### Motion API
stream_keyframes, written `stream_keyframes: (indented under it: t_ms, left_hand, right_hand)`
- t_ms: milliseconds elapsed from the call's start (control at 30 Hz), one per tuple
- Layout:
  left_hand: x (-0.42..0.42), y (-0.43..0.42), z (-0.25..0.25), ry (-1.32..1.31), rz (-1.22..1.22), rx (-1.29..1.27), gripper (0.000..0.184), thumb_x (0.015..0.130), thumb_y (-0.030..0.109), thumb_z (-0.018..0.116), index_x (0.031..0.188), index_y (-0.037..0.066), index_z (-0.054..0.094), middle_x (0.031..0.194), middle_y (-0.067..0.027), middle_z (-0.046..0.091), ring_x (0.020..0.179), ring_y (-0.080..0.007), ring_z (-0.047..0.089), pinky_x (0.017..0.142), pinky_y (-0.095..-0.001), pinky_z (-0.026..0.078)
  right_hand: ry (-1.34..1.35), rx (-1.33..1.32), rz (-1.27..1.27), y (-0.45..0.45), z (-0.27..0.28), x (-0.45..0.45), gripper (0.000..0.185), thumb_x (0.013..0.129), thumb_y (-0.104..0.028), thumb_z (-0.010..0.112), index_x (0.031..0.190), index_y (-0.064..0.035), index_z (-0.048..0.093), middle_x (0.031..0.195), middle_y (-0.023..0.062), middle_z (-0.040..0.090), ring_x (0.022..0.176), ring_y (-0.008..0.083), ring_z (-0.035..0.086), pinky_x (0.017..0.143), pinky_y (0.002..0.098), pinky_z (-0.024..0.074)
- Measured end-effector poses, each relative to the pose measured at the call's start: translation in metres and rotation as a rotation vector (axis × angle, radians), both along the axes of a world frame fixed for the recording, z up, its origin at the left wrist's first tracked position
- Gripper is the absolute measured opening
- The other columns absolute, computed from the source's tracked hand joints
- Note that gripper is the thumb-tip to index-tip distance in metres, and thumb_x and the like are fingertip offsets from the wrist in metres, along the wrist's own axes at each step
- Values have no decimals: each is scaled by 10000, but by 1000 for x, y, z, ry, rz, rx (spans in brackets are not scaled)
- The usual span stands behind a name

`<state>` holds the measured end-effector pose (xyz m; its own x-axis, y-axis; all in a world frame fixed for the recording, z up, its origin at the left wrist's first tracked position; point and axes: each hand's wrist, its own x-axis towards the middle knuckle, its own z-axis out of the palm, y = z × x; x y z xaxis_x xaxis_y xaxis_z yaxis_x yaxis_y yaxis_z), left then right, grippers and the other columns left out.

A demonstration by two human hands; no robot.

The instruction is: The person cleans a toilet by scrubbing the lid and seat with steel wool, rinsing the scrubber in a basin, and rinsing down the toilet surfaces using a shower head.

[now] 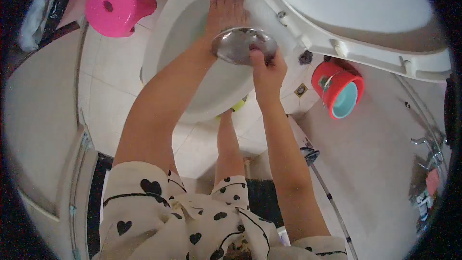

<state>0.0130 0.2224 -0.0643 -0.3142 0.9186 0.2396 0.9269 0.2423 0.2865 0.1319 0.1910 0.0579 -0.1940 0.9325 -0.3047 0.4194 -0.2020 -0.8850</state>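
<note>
My right hand (269, 74) grips the near right rim of a round, shiny metal bowl (236, 43), thumb on its inner side. The bowl is held over a large white basin (185, 82). Beyond the bowl my left hand (228, 7) lies flat on the basin's upper part, its fingers stretched toward the far rim; nothing shows in it. The bowl's left edge overlaps my left wrist in view. Whether the bowl holds anything, I cannot tell.
A pink stool (115, 7) stands on the tiled floor at upper left. Red bucket (332, 79) with a light blue container inside, right of the basin. A raised white lid or seat (351, 0) fills the upper right. A hose and taps (433, 151) are at the right wall.
</note>
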Motion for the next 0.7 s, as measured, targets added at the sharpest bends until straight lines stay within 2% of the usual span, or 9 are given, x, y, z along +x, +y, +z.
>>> stream_keyframes:
  t_ms: [100,200,233,267,333,367,433,533,700]
  left_hand:
    - [-11,-9,-4,85,-236,-54,575,776,273,542,1294,70,398,1319,-92,392,1250,-261,343,998,-461,329]
    - [-19,-16,3,-61,-377,-88,690,755,300,540,1346,43,295,1394,-98,308,1265,-287,311,1021,-467,273]
    - [-14,-13,2,-198,-406,-127,658,746,270,553,1327,55,331,1366,-94,338,1262,-280,320,1022,-462,283]
    - [-3,-7,2,-339,-432,-163,628,737,240,566,1307,68,367,1337,-89,367,1258,-273,328,1022,-458,294]
    - [17,-1,-13,-384,-484,-122,598,732,210,576,1289,76,400,1315,-84,390,1252,-268,338,1022,-448,304]
    - [24,3,-25,-287,-517,-48,596,736,211,572,1289,72,396,1321,-83,383,1251,-269,340,1021,-443,304]
    - [33,4,-21,-178,-486,21,595,742,219,565,1289,64,391,1323,-83,374,1239,-271,351,1015,-441,308]
    - [49,-6,-5,-179,-330,42,584,751,241,548,1283,56,393,1299,-87,380,1205,-267,381,997,-454,319]
    - [58,13,7,-164,-97,125,530,761,246,510,1245,48,425,1219,-92,424,1162,-243,408,983,-474,320]
  right_hand:
    - [7,21,-100,2,-3,9,285,762,-202,708,927,2,595,816,70,635,720,120,560,677,261,459]
    - [-8,28,-226,5,-9,15,288,766,-202,704,941,-1,593,830,63,634,728,121,561,678,254,457]
    - [-22,32,-271,7,-11,16,288,767,-202,702,943,-3,592,832,60,634,725,121,562,674,251,457]
    - [-31,31,-236,7,-10,18,273,791,-206,671,951,-1,591,841,48,623,740,112,547,685,245,446]
    - [-60,23,-158,6,-4,24,254,837,-215,609,966,3,588,859,22,601,769,92,517,706,232,423]
    - [-94,12,-169,6,-3,28,249,834,-207,610,962,5,589,857,25,602,768,92,517,702,232,423]
    - [-145,1,-197,10,-2,33,238,827,-191,610,955,9,590,853,29,605,765,91,516,693,233,423]
    - [-205,-34,-2,5,4,39,244,828,-199,608,951,11,590,850,26,604,762,86,515,686,226,418]
    - [-80,-4,-103,6,1,48,298,841,-261,608,967,8,591,858,21,601,767,91,515,691,226,417]
